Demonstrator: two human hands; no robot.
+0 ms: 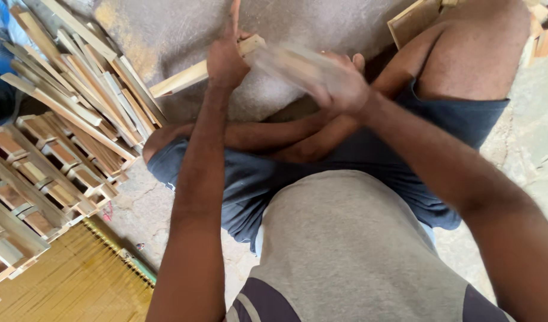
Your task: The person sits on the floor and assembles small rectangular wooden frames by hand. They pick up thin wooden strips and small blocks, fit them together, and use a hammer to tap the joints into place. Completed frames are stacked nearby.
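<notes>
From the head view I look down on a person sitting cross-legged on the floor [524,137]. My left hand [225,59] is closed round the near end of a pale wooden strip [184,77], which lies slanted across a grey stone slab [184,30] just ahead of the knees. My right hand [339,80] is wrapped round a second wooden piece [286,62], smeared by motion, so I cannot tell its exact shape or how it meets the strip.

To the left lies a loose heap of wooden slats [77,77], and nearer me a stack of assembled wooden frames [41,173] beside a yellow woven mat [71,280].

As I judge it, the risk sits with the fast-moving right hand: its fingers pass close to the left thumb, and a glancing swing could catch a knuckle. The strip is held at one end only, so it may twist or skid on the slab. The slat heap is near enough that a wide elbow could topple it.
</notes>
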